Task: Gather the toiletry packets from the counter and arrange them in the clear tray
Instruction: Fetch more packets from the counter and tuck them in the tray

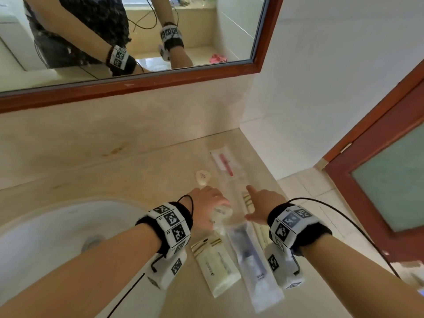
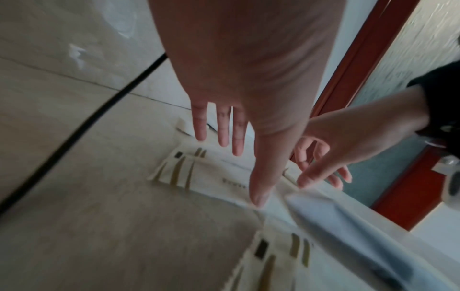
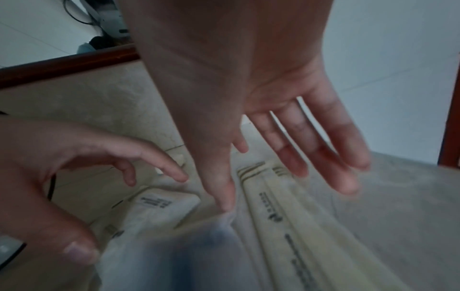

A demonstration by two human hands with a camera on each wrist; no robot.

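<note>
Several toiletry packets lie on the beige counter. A cream packet and a clear packet with a blue toothbrush lie nearest me. A red toothbrush packet lies at the back. My left hand hovers with spread fingers over a small crinkly packet, its thumb touching the blue packet's end. My right hand is flat above long cream packets, fingers straight, gripping nothing. I cannot make out the clear tray for certain.
A white sink lies at the left. A small white heart-shaped item sits behind my left hand. A wood-framed mirror hangs above the backsplash. The counter's right edge drops to the floor beside a red-framed door.
</note>
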